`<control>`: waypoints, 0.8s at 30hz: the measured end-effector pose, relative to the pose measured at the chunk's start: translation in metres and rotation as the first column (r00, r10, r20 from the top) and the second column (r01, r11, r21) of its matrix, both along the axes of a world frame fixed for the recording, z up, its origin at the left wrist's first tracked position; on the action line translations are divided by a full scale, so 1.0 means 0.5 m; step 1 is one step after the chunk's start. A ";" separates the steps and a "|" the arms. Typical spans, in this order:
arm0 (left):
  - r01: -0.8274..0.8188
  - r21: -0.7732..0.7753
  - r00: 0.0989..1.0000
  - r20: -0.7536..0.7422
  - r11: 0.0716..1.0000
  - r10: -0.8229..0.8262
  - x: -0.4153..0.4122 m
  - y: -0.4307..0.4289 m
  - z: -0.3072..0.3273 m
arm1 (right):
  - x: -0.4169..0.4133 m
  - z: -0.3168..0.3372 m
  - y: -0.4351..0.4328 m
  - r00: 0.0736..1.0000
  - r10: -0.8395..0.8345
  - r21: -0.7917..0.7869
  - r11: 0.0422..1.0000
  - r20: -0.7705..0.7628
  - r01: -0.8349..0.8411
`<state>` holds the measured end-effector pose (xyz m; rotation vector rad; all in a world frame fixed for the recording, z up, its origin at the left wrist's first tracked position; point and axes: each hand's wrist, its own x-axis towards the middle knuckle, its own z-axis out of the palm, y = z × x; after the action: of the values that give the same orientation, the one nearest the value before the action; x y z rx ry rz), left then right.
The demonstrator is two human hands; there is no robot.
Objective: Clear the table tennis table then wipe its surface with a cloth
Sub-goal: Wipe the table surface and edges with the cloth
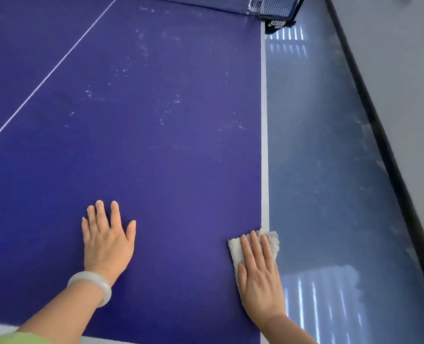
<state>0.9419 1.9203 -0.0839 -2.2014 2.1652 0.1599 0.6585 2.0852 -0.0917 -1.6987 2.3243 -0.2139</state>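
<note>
Grip wide, the right hand [260, 279] presses a fluffy off-white cloth [273, 242] on the dark-blue surface [168, 170] at five o'clock; the left hand [106, 240], equally wide, lies flat at seven o'clock.

I see table [156, 157] deep blue, white edge lines, pale speckles; cloth [271, 240] off-white; bangle [99, 284] milky white; sleeve [20, 338] light green; floor [317, 145] grey-blue; net [206, 3] dark blue mesh.

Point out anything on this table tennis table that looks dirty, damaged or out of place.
Whitish speckled smudges are scattered over the dark blue table tennis table toward the dark net, so that stretch looks unwiped. The pale fluffy cloth under the flat right hand slightly overhangs the table's white right edge.
</note>
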 end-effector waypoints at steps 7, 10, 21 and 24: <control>-0.246 0.056 0.964 -0.086 0.968 0.250 -0.301 0.173 0.026 | -0.073 0.008 -0.044 0.960 0.263 0.027 0.965 -0.098 -0.262; -0.347 0.030 0.936 -0.062 0.938 0.348 -0.340 0.183 0.015 | -0.121 0.007 -0.079 0.909 0.399 0.054 0.917 -0.120 -0.396; -0.364 -0.038 0.931 0.000 0.931 0.364 -0.339 0.179 -0.012 | -0.207 -0.013 -0.339 0.917 0.372 0.033 0.928 -0.147 -0.371; -0.356 -0.040 0.934 -0.019 0.934 0.356 -0.336 0.178 -0.018 | -0.190 -0.008 -0.319 0.810 0.575 0.008 0.816 -0.113 -0.578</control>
<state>0.7740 2.0095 -0.0931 -2.6041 1.7664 0.1394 0.5633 1.9257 -0.0955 -2.3858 1.7492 -0.0290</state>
